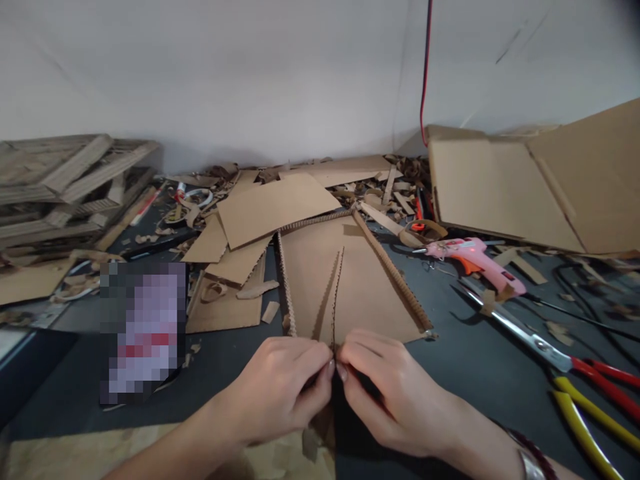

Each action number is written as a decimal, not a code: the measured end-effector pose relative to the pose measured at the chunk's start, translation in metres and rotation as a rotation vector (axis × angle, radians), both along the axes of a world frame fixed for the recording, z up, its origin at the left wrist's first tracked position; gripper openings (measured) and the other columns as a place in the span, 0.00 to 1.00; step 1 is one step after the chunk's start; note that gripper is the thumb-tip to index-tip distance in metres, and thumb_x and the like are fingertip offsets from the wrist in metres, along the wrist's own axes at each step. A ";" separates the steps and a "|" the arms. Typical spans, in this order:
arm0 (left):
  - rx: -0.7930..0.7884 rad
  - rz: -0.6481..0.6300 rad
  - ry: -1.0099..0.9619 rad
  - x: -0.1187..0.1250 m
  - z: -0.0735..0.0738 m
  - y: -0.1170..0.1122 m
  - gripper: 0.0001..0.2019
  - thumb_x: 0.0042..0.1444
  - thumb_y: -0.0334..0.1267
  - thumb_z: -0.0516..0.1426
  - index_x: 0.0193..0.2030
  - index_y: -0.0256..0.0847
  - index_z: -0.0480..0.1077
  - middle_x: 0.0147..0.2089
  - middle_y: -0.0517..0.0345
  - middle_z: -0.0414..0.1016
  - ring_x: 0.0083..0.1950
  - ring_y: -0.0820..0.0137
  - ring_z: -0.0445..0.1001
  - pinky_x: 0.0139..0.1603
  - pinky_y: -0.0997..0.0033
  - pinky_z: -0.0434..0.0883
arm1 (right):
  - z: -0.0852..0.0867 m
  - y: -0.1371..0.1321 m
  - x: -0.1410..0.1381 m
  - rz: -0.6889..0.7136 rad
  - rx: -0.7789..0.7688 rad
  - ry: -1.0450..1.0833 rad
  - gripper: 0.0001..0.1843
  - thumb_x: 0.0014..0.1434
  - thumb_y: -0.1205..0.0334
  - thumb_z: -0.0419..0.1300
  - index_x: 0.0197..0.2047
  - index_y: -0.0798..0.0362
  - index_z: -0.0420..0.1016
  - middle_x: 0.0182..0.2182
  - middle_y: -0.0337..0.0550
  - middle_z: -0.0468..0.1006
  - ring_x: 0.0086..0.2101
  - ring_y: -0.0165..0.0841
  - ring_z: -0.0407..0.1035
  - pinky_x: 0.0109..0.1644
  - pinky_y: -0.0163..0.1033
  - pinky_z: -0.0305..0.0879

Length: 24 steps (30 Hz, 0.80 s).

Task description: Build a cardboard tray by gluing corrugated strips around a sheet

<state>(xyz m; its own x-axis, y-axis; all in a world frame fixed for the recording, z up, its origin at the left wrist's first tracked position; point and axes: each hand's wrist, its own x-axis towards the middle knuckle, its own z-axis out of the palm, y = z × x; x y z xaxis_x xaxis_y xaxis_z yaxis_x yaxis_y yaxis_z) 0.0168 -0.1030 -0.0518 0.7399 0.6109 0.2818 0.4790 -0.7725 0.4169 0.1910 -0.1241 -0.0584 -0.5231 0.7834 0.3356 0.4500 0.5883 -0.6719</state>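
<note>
My left hand (295, 383) and my right hand (393, 390) meet at the front middle, thumbs and fingertips pinched together. Between them they hold a thin cardboard strip (338, 287), seen nearly edge-on, with a ridged corrugated edge pointing away from me. Its lower end is hidden by my fingers. Just beyond lies a flat cardboard panel (373, 293) with raised corrugated strips along its left, far and right sides. The held strip casts a shadow on this panel. I cannot tell whether the strip touches it.
On the right lie a pink glue gun (467, 257), red-handled long-nosed pliers (540, 343) and yellow handles (583, 420). Cardboard pieces (275, 207) and scraps spread behind the panel. A pixelated object (150, 327) is at left, near stacked cardboard strips (75, 180). An opened carton (500, 180) stands back right.
</note>
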 end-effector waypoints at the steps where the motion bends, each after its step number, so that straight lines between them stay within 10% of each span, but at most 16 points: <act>1: 0.002 0.003 -0.007 0.000 0.000 0.000 0.11 0.55 0.27 0.46 0.22 0.41 0.56 0.19 0.66 0.56 0.19 0.75 0.54 0.21 0.74 0.55 | 0.000 0.000 0.000 0.001 -0.001 -0.003 0.09 0.55 0.72 0.46 0.25 0.55 0.58 0.22 0.41 0.64 0.24 0.28 0.56 0.27 0.33 0.52; 24: 0.040 0.016 -0.041 0.005 0.000 0.001 0.13 0.53 0.27 0.48 0.19 0.40 0.56 0.17 0.67 0.54 0.18 0.77 0.52 0.20 0.75 0.53 | 0.003 0.002 0.001 0.003 -0.064 -0.094 0.10 0.56 0.70 0.45 0.24 0.53 0.56 0.21 0.38 0.62 0.23 0.28 0.54 0.26 0.34 0.51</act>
